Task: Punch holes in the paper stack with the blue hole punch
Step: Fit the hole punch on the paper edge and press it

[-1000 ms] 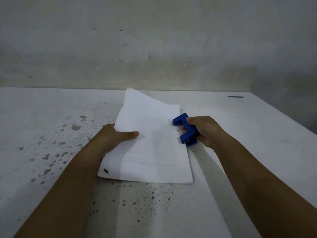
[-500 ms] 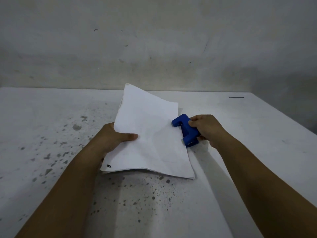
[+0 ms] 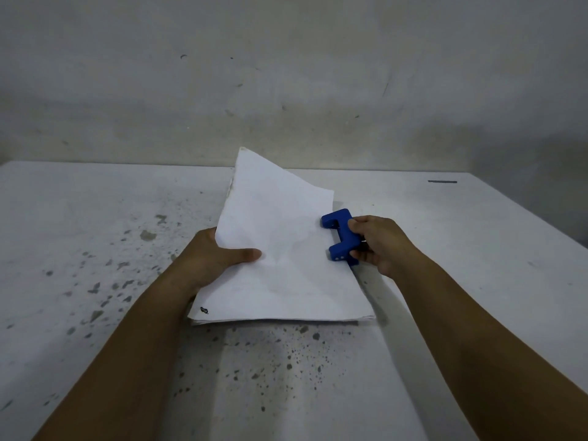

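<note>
A white paper stack (image 3: 280,249) lies in the middle of the table, its far end lifted off the surface. My left hand (image 3: 216,256) grips the stack's left edge, thumb on top. A blue hole punch (image 3: 339,233) sits on the stack's right edge, its two blue jaws over the paper. My right hand (image 3: 378,241) holds the punch from the right side, fingers wrapped around its body.
The white table (image 3: 95,249) is speckled with dark stains on the left and in front of the paper. A short dark mark (image 3: 442,181) lies at the far right. A grey wall (image 3: 286,74) rises behind the table. The table's right edge runs diagonally.
The stack's far end has risen and its near edge has shifted. The punch has tilted and slid slightly onto the right edge of the paper.
</note>
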